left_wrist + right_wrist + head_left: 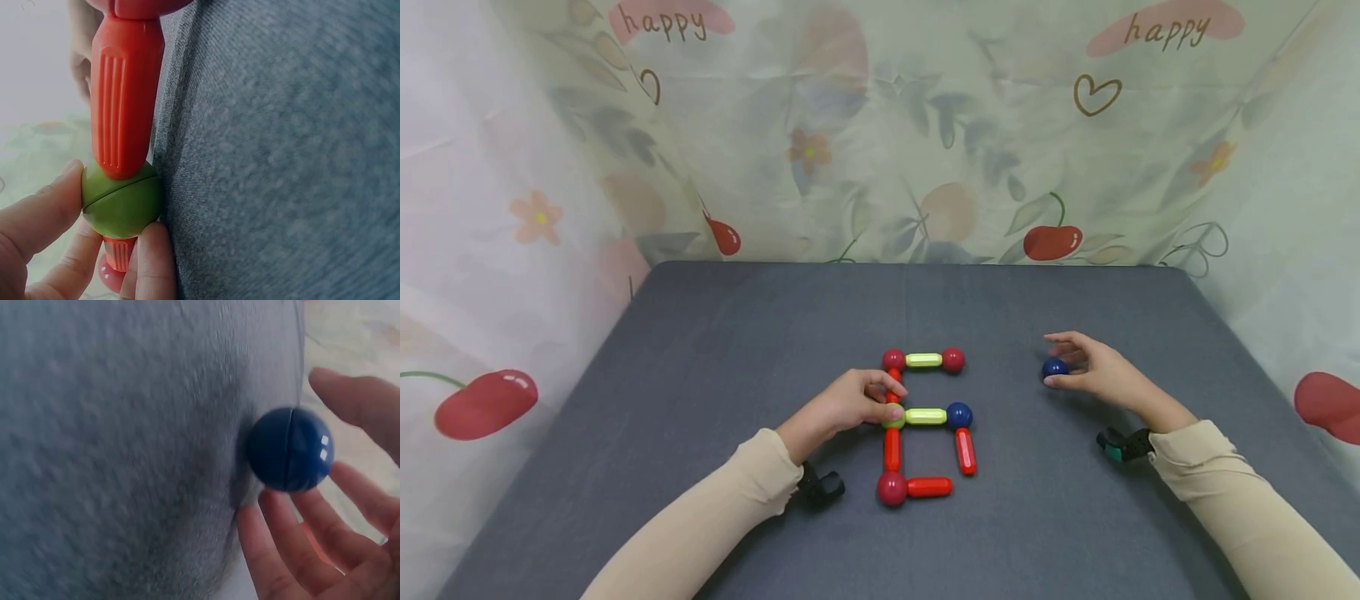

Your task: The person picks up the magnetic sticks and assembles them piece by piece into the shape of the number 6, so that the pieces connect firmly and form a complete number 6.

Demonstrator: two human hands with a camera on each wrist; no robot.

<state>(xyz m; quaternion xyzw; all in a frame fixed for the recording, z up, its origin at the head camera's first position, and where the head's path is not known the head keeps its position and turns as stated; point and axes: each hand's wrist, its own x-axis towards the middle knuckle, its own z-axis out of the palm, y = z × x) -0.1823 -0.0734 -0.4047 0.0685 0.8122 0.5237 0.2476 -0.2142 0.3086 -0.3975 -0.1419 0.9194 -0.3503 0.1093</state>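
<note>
My left hand pinches a green ball in a flat figure of magnetic balls and rods. In the left wrist view, the thumb and fingers sit on either side of that ball, with a red rod joined to it. A yellow-green rod runs from the green ball to a blue ball, from which another red rod extends. Off to the right, my right hand is around a loose blue ball on the table. Its fingers touch or nearly touch the ball, while the thumb stands apart.
The figure's upper end has two red balls, one at the corner and one at the right, joined by a yellow-green rod. At its near corner, a red ball bears a red rod. Patterned curtains border the grey table.
</note>
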